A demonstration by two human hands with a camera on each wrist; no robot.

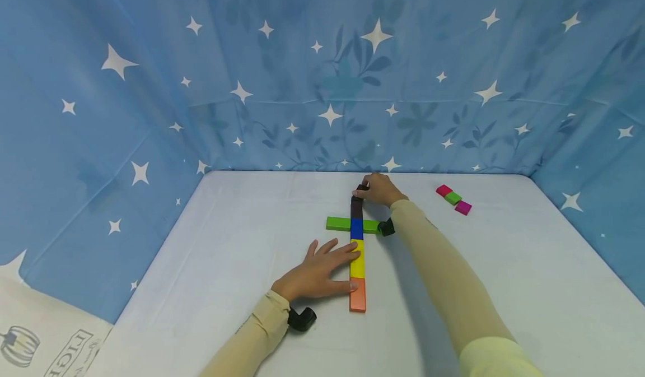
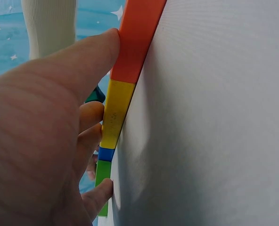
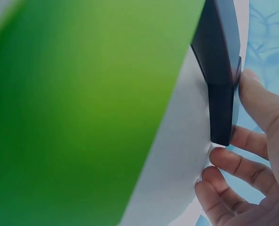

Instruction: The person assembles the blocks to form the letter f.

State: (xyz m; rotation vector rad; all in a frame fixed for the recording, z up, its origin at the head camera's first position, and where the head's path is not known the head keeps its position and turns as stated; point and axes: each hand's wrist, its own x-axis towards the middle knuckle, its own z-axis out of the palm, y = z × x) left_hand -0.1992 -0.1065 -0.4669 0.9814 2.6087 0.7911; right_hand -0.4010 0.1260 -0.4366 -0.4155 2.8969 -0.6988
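A line of flat blocks runs away from me: orange, yellow, blue, and dark brown or black. Green pieces stick out on both sides of the blue block; whether they are one bar is hidden. At the far end my right hand pinches a small black block between thumb and fingers, slightly askew against the dark one. My left hand lies spread beside the near part, its thumb touching the orange block and its fingertips on the yellow one.
Red, green and magenta blocks lie in a slanted row at the far right of the white table. A blue star-patterned curtain stands behind the table. Black wrist cameras sit near the tabletop.
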